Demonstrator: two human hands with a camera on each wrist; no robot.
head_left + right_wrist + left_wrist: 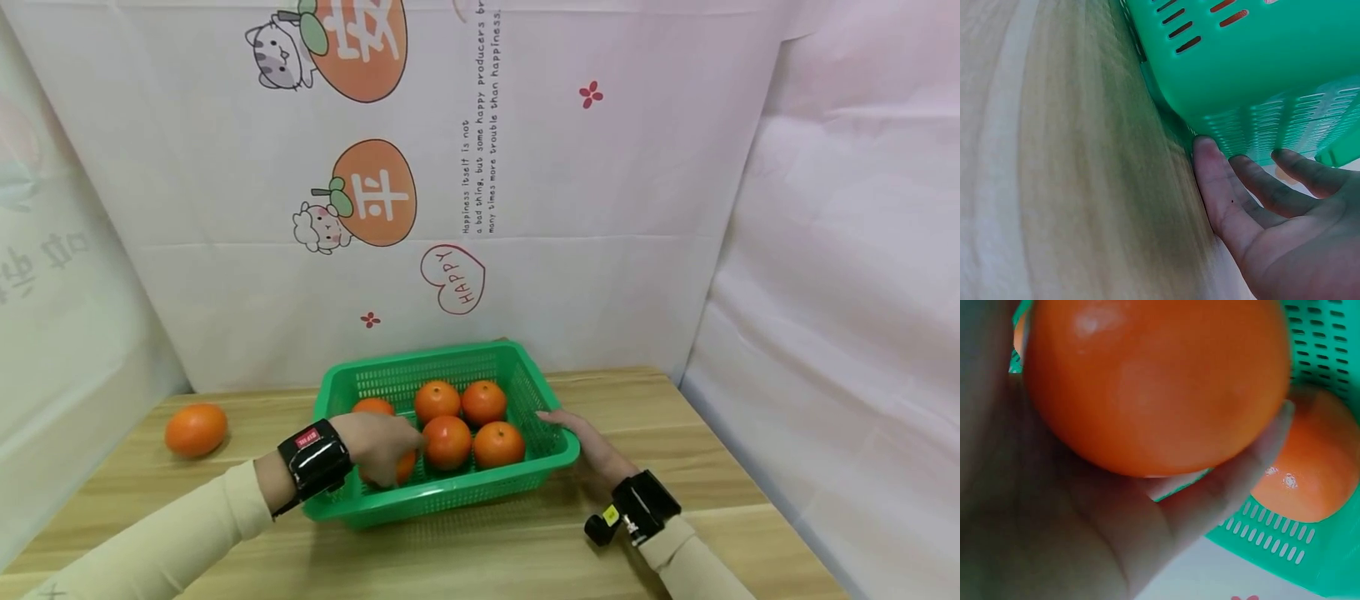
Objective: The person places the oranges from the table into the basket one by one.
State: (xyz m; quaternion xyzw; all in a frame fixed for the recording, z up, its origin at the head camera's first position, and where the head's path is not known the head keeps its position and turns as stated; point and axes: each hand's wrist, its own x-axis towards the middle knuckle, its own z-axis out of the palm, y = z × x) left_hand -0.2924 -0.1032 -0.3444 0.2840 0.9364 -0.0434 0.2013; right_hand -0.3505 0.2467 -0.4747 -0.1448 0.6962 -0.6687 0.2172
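Observation:
Reaching into the left part of a green plastic basket (442, 500), my left hand (382, 446) holds a round orange (1154, 381). Its thumb (1229, 481) curves along the fruit's side in the left wrist view, while the other fingers are mostly hidden. My right hand (592, 446) is at the basket's right end, a fingertip over the rim. In the right wrist view its fingers (1213, 181) touch the slotted outer wall low down, close to the tabletop. Several more oranges (447, 443) lie in the basket, around the middle and right.
A single orange (196, 430) lies on the wooden table (480, 558) left of the basket. Behind the basket hangs a white printed cloth (562, 292), and further cloth walls (840, 333) close in both sides.

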